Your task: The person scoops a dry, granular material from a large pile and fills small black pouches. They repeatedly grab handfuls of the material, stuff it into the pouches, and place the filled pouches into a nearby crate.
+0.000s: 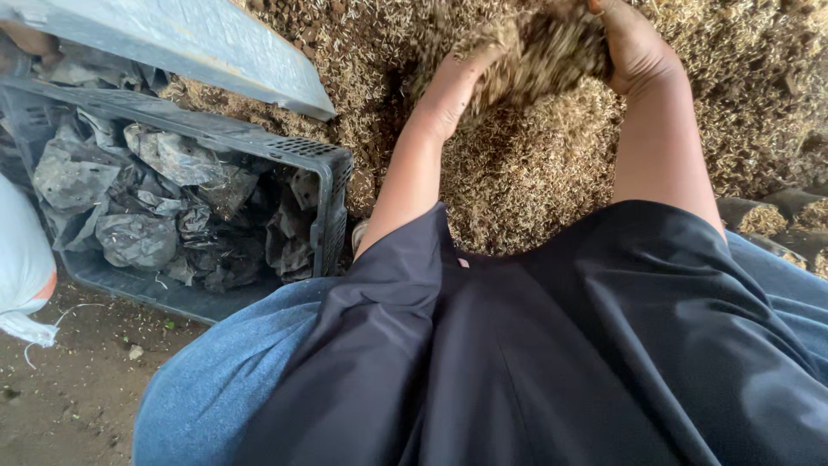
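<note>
Both my arms reach forward and down, nearly straight, into a heap of chaff-like straw bits (535, 164) that fills the upper part of my view; my left hand (453, 86) and my right hand (634, 43) face each other with a loose clump of the stuff (539, 47) pressed between them; my left fingers are buried in the clump, so I cannot tell how far they curl; my right fingers are cupped around its far side, partly cut off by the top edge of the frame; strands fall loose below the clump, blurred.

My dark top (561, 362) and blue denim (216, 380) fill the bottom of the view; to my left a dark plastic crate (332, 173) stands on the dirt floor (69, 388), its near corner close beside my left forearm, with crumpled grey plastic bags (138, 207) inside; a grey board (198, 43) leans over its far edge; a white sack (21, 259) shows at the far left; on the right the heap runs open to the frame's edge.
</note>
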